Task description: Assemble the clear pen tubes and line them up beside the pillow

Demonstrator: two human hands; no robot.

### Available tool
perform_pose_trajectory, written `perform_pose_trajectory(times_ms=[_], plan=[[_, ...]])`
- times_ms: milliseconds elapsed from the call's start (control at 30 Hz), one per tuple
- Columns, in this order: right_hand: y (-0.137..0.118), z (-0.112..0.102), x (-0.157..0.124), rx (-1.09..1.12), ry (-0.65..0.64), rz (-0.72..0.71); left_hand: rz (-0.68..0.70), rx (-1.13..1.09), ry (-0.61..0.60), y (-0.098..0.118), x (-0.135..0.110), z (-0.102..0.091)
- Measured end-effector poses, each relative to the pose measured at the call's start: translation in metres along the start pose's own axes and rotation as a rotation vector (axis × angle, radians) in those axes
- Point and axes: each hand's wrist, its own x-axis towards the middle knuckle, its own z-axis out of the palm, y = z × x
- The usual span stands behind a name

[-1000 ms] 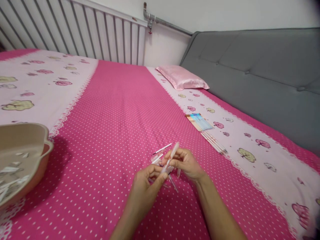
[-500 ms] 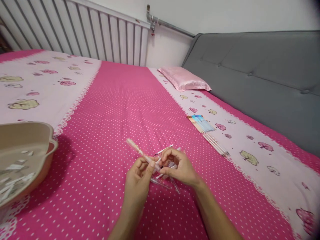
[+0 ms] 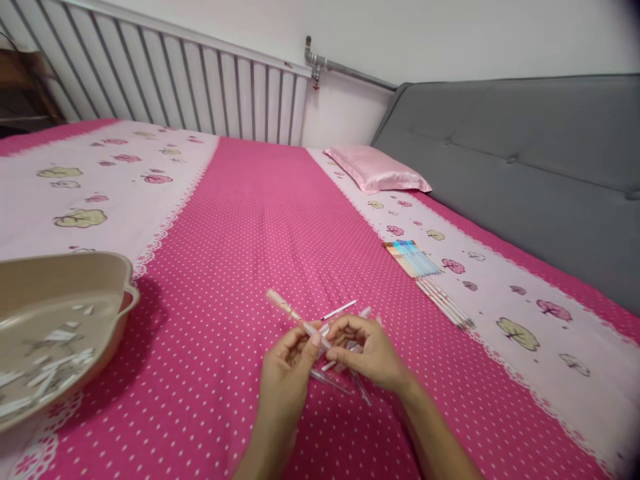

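My left hand (image 3: 287, 370) pinches a clear pen with a pink pattern (image 3: 287, 309), its barrel pointing up and to the left over the pink dotted bedsheet (image 3: 240, 220). My right hand (image 3: 370, 350) is closed at the pen's lower end, fingertips meeting those of the left hand. Several loose pens and thin refills (image 3: 345, 313) lie on the sheet just beyond and under both hands.
A beige basin (image 3: 115, 267) with white scraps sits at the left edge. A pack of pens with blue caps (image 3: 420, 263) lies to the right on the pale border. A pink pillow (image 3: 375, 170) lies farther back by the grey padded headboard (image 3: 525, 173). A radiator (image 3: 175, 87) lines the wall.
The pen swung from pointing up and right, held in my right hand, to pointing up and left, pinched by my left hand. The view shifted slightly, so everything sits lower in the frame.
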Motion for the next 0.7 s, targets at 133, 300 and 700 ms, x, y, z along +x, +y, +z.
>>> perform_pose_trajectory(times_ms=[133, 300, 700], plan=[[-0.002, 0.000, 0.002, 0.032, 0.061, 0.047, -0.006, 0.026, 0.045, 0.000, 0.002, 0.000], [-0.006, -0.012, 0.009, 0.020, 0.190, -0.029, 0.029, 0.122, 0.108, 0.003, 0.007, -0.003], [-0.008, -0.104, -0.013, -0.217, 0.811, -0.045, 0.026, 0.189, 0.158, 0.005, 0.009, -0.005]])
